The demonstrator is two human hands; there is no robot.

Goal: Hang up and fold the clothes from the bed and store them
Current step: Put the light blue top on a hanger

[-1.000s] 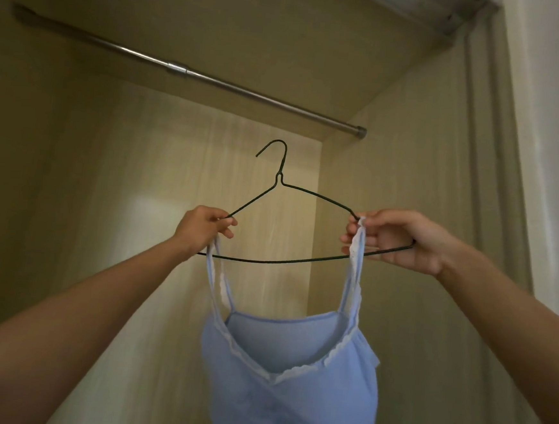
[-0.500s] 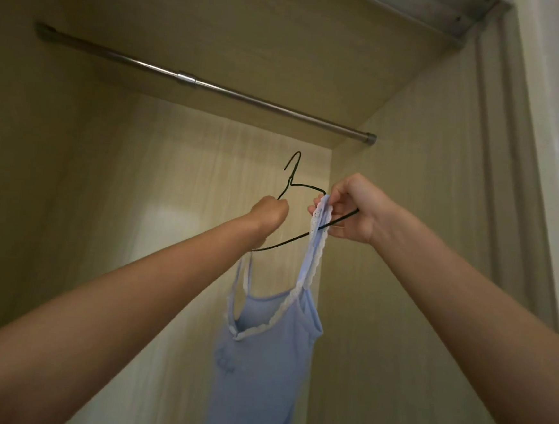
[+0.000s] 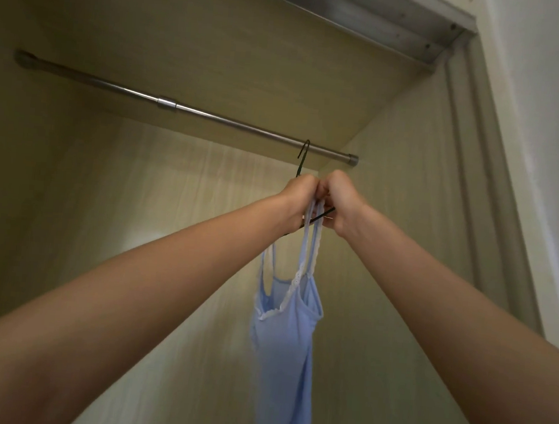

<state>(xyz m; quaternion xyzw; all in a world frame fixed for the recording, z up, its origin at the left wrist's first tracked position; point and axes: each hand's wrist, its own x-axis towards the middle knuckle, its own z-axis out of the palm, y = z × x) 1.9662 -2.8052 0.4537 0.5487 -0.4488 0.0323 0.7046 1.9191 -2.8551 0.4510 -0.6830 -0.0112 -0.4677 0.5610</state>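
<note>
Camisole (image 3: 286,346), pale blue with white lace trim, is hanging from a dark wire hanger (image 3: 302,161) inside an open wardrobe (image 3: 151,34); head view, looking up and forward.

Edges and room. A metal rail (image 3: 186,108) is crossing the wardrobe from upper left to lower right, its right end cap meeting the right side panel (image 3: 404,221). The hanger's hook is sitting at the rail near that right end, though whether it is resting on the rail or only overlapping it in the view cannot be told. The long stretch of rail to the left of the hook is carrying nothing. Above the rail the wardrobe's top board is lying close; at the top right an aluminium track (image 3: 370,15) is running along the opening, with a white wall (image 3: 545,132) beyond it. The back panel is showing pale wood grain.

Hands and garment. Both arms are reaching up together. The left hand (image 3: 297,196) and the right hand (image 3: 341,201) are pressed side by side just under the hook, fingers curled round the hanger's wire and the two shoulder straps (image 3: 313,248), which are bunched between them. A short piece of the wire is showing between the wrists. The camisole's body is hanging below the hands, between the forearms, close to the right side panel.
</note>
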